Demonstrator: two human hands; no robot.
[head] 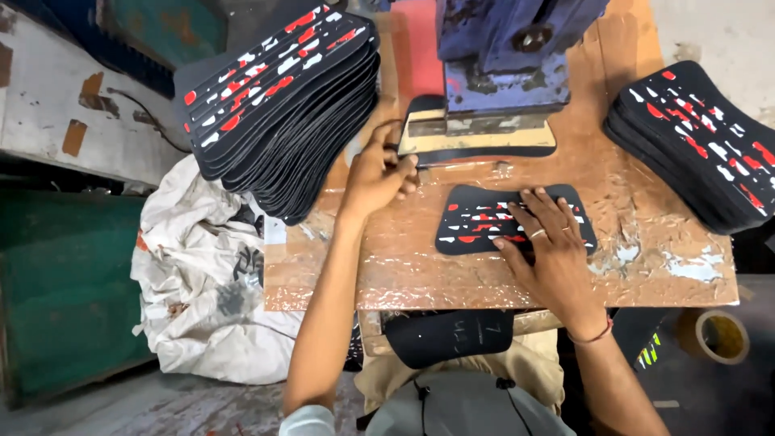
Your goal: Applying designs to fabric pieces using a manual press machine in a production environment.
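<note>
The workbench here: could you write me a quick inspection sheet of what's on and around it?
Surface: brown workbench, scuffed, glossy film.
Job's things: one black patterned sheet flat; stacks left and right; blue press over a black piece.
Clutter: white flecks.
Fingers: left hand at the press's black piece; right hand flat on the sheet.
Cables: nothing seen.
Surroundings: white sack, tape roll, green bin.

The one camera sits on my head and looks almost straight down, close over the worktop [404, 274]. It faces forward toward the blue press [504, 56] at the frame's top, with my lap at the bottom edge. My forearms enter from below. No second view shares this scene.
</note>
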